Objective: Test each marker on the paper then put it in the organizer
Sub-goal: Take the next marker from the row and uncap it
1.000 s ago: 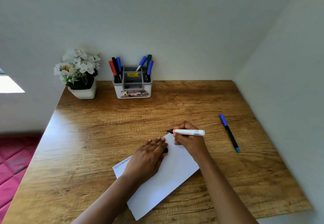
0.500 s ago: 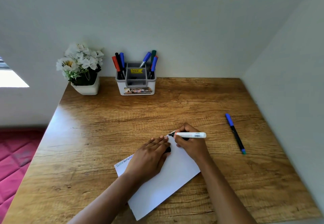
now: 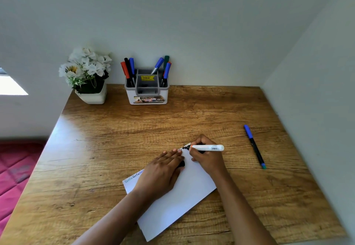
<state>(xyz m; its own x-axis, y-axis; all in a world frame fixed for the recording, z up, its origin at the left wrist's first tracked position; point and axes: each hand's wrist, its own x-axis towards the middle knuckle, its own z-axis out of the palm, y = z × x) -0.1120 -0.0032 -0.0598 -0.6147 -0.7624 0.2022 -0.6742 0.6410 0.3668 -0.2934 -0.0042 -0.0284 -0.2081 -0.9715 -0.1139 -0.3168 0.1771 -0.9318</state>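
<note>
A white sheet of paper (image 3: 178, 198) lies tilted on the wooden desk, with coloured writing along its upper left edge. My left hand (image 3: 159, 173) presses flat on it, and a black cap (image 3: 181, 163) shows under its fingers. My right hand (image 3: 205, 156) grips a white marker (image 3: 208, 147) with an orange band, its black tip touching the paper's top corner. A blue-capped black marker (image 3: 254, 146) lies on the desk to the right. The white and grey organizer (image 3: 147, 91) stands at the back with several markers upright in it.
A white pot of white flowers (image 3: 87, 75) stands at the back left of the desk (image 3: 115, 139). Walls close off the back and the right side. A pink mattress (image 3: 13, 168) lies below the desk's left edge.
My right hand has lowered the white marker's tip onto the paper's top corner, and small black marks now show there. My left hand stays flat on the sheet.
</note>
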